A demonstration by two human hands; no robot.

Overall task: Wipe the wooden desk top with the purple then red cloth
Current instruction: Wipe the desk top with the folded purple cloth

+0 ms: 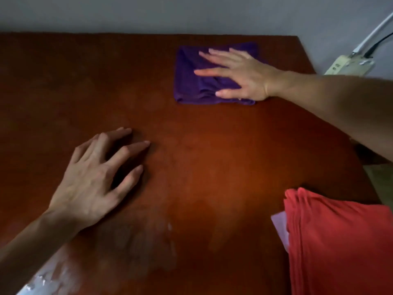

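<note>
On the desk [191,162], right hand [244,75] spread flat, pressing the purple cloth [191,86]. Nearer than that cloth, left hand [95,177] splayed, fingertips touching wood. Red cloth [340,241] folded, well apart.

A plain room in a home, by the look: a reddish wooden desk top [191,167] set against a bare grey wall [191,13], with a white power strip [348,66] and cables at far right.

You find no legible text, label, brand, number or sign here; the cream plastic power strip [348,66] beyond the desk's far right corner bears only markings too small and blurred to read.
</note>
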